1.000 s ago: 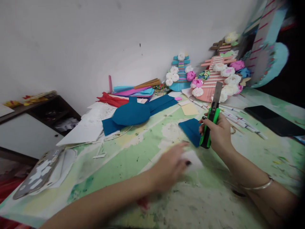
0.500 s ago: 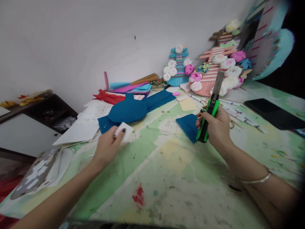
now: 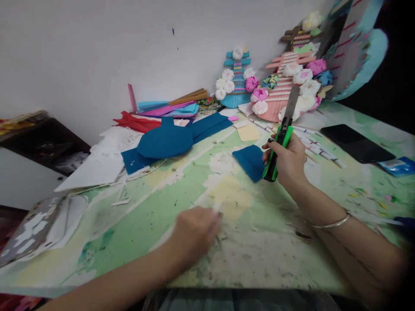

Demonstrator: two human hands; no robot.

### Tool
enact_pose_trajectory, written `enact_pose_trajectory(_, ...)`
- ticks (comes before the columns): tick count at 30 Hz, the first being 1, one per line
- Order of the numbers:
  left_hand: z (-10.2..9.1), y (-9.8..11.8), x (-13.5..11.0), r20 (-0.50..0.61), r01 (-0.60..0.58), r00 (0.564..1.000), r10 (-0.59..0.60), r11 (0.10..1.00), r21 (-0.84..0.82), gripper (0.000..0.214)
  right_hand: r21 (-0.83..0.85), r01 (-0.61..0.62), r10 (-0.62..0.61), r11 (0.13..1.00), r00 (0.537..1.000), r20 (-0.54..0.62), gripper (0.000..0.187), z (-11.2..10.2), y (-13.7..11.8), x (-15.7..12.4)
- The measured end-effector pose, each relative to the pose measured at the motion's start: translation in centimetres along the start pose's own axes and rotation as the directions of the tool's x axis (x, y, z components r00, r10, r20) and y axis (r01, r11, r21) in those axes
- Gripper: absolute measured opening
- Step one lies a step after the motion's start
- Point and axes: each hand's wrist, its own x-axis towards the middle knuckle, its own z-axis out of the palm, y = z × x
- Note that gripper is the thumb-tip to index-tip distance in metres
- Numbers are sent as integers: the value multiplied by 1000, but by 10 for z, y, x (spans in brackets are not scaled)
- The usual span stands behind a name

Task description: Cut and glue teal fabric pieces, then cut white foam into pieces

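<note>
While the right hand (image 3: pixel 289 159) is gripping a green-and-black cutter knife (image 3: pixel 284 136) by its handle, the blade is pointing up between twelve and one o'clock, clear in view. The left hand (image 3: pixel 197 231) is blurring over the near part of the surface (image 3: pixel 136 242); its fingers are curling in, with a pale patch showing at their tips, but I cannot tell whether they are gripping anything. Toward eight o'clock from the knife, a dark blue folded piece (image 3: pixel 249 160) is lying flat, the right fingertips overlapping its edge; whether they are touching it I cannot tell. A square of yellow paper (image 3: pixel 248 132) is resting at twelve o'clock from that piece.

At eleven o'clock from the left hand, a larger blue cut-out (image 3: pixel 165 142) with a rounded body is lying beside white sheets (image 3: pixel 94 170). Pens (image 3: pixel 319 149) and, farther out, a black phone (image 3: pixel 358 142) are lying toward three o'clock from the right hand, whose wrist is bearing a bracelet (image 3: pixel 327 226). A pink flower-trimmed guitar shape (image 3: pixel 275 99) is standing near twelve o'clock from that hand, and a blue one (image 3: pixel 238 99) between ten and eleven.
</note>
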Motion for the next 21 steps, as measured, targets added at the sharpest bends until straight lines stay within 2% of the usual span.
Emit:
enact_pose_trajectory(1, -6, -24, -9, -44, 169, 985, -165, 981, 96, 42, 3, 0, 0, 1000, 1000, 1, 23, 0, 0, 0)
enact_pose_trajectory(2, -14, -47, -18, -80, 335, 942, -326, 922, 195, 41, 6, 4, -4, 1000, 1000, 5, 22, 0, 1, 0)
enact_pose_trajectory(3, -23, -67, -27, -99, 486, 872, -480, 821, 299, 40, 7, 9, -9, 1000, 1000, 12, 22, 1, 1, 0)
enact_pose_trajectory(5, -42, -95, -42, -130, 648, 732, -668, 625, 436, 40, 6, 16, -16, 1000, 999, 29, 22, 2, 2, -1)
enact_pose_trajectory(6, -49, -100, -46, -160, 677, 701, -695, 577, 457, 39, 5, 19, -19, 1000, 999, 36, 22, 4, 3, -1)
enact_pose_trajectory(7, -54, -98, -47, -195, 684, 703, -684, 576, 446, 38, 4, 19, -20, 1000, 999, 37, 22, 5, 3, -2)
enact_pose_trajectory(8, -56, -90, -45, -225, 644, 757, -613, 646, 410, 38, 4, 18, -18, 1000, 999, 32, 22, 6, 3, -2)
enact_pose_trajectory(10, -51, -59, -30, -148, 448, 894, -423, 857, 255, 40, 7, 9, -10, 1000, 1000, 25, 22, 8, 3, -4)
enact_pose_trajectory(11, -45, -39, -18, -130, 336, 940, -315, 922, 194, 41, 9, 4, -4, 1000, 1000, 20, 22, 8, 2, -5)
enact_pose_trajectory(13, -28, 4, 14, -78, 86, 994, -77, 990, 114, 44, 11, 0, 0, 1000, 1000, 2, 22, 7, 1, -5)
enact_pose_trajectory(14, -19, 24, 31, -56, -39, 998, 43, 997, 61, 44, 10, 5, -5, 1000, 1000, -9, 22, 6, 0, -5)
enact_pose_trajectory(16, -3, 53, 62, -67, -106, 992, 107, 994, 21, 44, 5, 22, -22, 1000, 999, -36, 22, 3, -2, -3)
enact_pose_trajectory(17, 2, 61, 74, -76, -99, 992, 98, 995, -8, 45, 2, 29, -29, 1000, 998, -50, 22, 0, -3, -1)
enact_pose_trajectory(19, 9, 60, 87, -64, -29, 998, 26, 998, -51, 45, -6, 34, -34, 999, 997, -71, 22, -4, -4, 2)
enact_pose_trajectory(21, 9, 35, 84, -51, 59, 997, -61, 998, -37, 45, -9, 26, -27, 1000, 996, -86, 23, -7, -3, 5)
